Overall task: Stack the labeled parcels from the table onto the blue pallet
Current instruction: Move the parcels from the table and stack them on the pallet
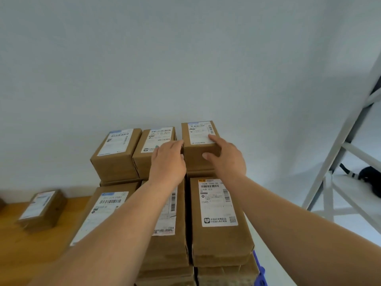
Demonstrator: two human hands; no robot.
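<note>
Both forearms reach forward and upward from the bottom of the view, converging on the back right parcel at the top of the stack.

Right hand: palm against the parcel's near right corner, fingers spread wide and curled over the top edge; fingertips lie on the white label, thumb presses the near face. It grips the parcel.

Left hand: held edge-on at the parcel's left side, fingers nearly straight and close together, pressing flat into the gap between this parcel and the middle back parcel. Fingertips are hidden in the gap.

Held parcel: brown carton, label up, sitting level. Its long axis runs away from the camera toward the white wall. It sits slightly higher than its row-mates; the left back parcel stands beside the middle one.

Nearer row: the front right parcel lies label up, long axis also pointing away. A strip of the blue pallet shows at the stack's lower right.

Left: one small parcel rests on the wooden table. Right: a white shelf frame.
</note>
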